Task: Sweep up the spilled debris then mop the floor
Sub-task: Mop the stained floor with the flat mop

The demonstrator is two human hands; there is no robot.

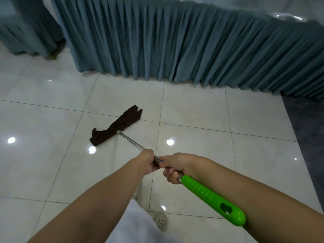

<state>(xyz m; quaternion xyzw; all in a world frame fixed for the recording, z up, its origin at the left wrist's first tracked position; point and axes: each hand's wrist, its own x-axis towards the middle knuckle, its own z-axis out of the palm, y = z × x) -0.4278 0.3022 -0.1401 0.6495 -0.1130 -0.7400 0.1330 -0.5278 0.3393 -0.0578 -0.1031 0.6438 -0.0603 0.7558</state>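
Left hand point(146, 162), right hand point(175, 168) grip mop pole point(133, 142); pleated curtain point(192, 48) beyond, grey mat point(306, 123) right.

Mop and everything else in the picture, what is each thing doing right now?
Mop cloth: flat on the floor, spread out.
Mop pole: tilted, held by both hands.
Green handle: sticking out behind the right hand, along the forearm.
Left hand: gripping the pole, further down.
Right hand: gripping the pole just above the green handle.
Floor tiles: shiny, reflecting lights.
Blue table skirt: hanging down to the floor.
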